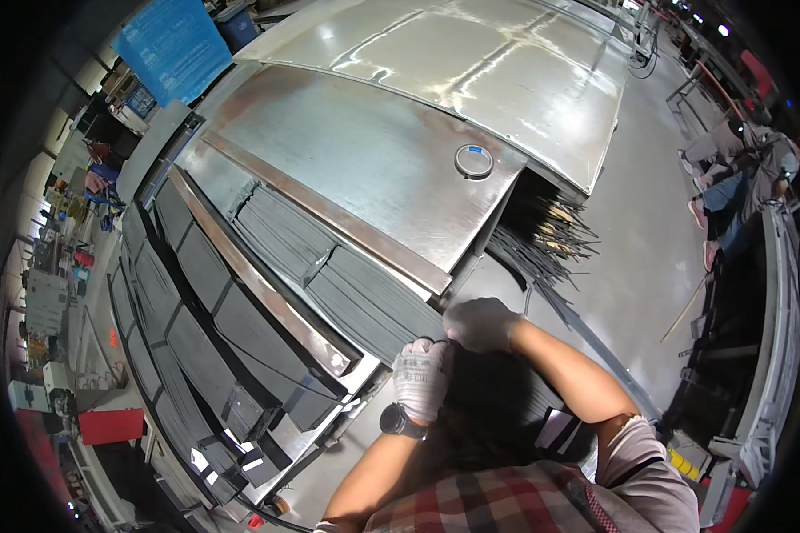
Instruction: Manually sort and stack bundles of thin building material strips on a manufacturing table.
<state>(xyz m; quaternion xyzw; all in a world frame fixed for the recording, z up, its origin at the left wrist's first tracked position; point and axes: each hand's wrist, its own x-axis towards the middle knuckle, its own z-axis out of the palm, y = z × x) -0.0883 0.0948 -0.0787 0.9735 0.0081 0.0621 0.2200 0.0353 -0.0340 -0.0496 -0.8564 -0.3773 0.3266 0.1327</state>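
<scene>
Both my hands are in light work gloves, close together at the near end of a bundle of long, thin grey strips [364, 298]. My left hand [420, 377], with a dark watch at its wrist, is closed with its fingers curled over the strip ends. Just to its right, my right hand [482, 324] is closed too, in shadow. Whatever its fingers hold is hidden. The strips lie in a channel beside a metal sheet [329, 151], with a tie around them farther up.
More grey strip bundles [196, 346] lie at the left, beside a rusty metal bar [267, 275]. A tape roll [474, 162] rests on the sheet. Loose dark rods [551, 235] stick out below it at the right. Another person [738, 178] is at the far right.
</scene>
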